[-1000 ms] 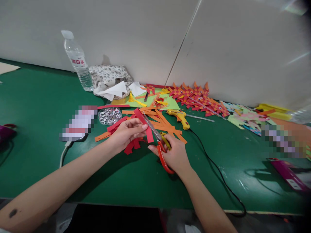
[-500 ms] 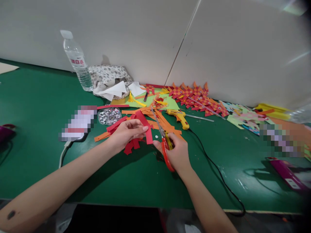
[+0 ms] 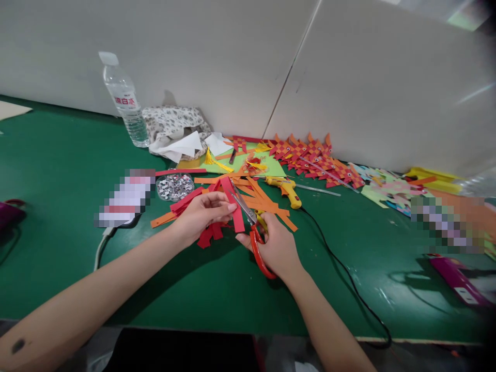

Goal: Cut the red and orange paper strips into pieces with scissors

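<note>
Between thumb and fingers, my left hand [image 3: 207,213] pinches a red paper strip [image 3: 237,221] above the table. My right hand [image 3: 277,243] is closed on red-handled scissors [image 3: 256,243], whose blades lie against the strip's right side and point away from me; I cannot tell whether they bite into the paper. Orange paper strips [image 3: 263,199] lie loose beyond and under both hands. Several more red strips [image 3: 209,235] are heaped below my left hand. A clear tub of googly eyes [image 3: 175,187] stands left of the pile.
A yellow glue gun [image 3: 285,191] with a black cord lies right of the strips. Woven paper fish [image 3: 310,155] are piled along the wall. A water bottle [image 3: 124,101], a patterned tissue pouch [image 3: 174,124] and a blurred phone [image 3: 127,199] stand or lie at left; a purple power strip [image 3: 457,279] lies right.
Half a second ago the scissors had drawn right, off the red strip; now they are back against it with the blades apart. The left hand has kept its hold, barely moving.
</note>
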### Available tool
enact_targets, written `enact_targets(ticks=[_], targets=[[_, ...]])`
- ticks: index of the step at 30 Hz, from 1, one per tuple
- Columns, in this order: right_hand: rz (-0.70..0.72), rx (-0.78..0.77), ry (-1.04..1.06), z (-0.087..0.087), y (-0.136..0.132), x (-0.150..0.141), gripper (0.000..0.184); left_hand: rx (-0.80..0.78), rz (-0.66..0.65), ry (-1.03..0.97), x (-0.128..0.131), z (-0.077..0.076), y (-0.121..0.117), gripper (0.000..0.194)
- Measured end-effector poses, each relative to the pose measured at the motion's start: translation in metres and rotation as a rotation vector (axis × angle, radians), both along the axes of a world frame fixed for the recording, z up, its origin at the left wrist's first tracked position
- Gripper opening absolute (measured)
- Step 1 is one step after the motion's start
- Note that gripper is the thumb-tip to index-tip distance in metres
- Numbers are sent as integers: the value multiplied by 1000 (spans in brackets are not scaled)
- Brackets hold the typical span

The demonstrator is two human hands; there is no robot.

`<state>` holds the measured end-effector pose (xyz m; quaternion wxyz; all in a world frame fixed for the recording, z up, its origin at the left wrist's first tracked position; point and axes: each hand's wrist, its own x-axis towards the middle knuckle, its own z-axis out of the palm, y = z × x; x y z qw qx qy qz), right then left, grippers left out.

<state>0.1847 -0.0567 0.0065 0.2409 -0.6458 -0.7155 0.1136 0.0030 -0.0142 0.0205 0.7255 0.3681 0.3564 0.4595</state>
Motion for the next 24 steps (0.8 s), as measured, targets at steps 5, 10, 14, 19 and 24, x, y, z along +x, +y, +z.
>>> enact_targets(ticks=[5, 10, 14, 19, 24], targets=[[5, 9, -9, -1, 1, 0, 39, 31, 10, 4, 1, 2, -2, 22], [-4, 15, -20, -1, 0, -1, 38, 47, 47, 14, 1, -1, -2, 23], [-7, 20, -18, 0, 0, 0, 40, 60, 66, 30, 0, -2, -1, 23], [12, -1, -12, 0, 0, 0, 41, 32, -13, -31, -1, -4, 1, 20], [31, 13, -11, 0, 0, 0, 40, -19, -84, -50, -4, -9, 4, 15]])
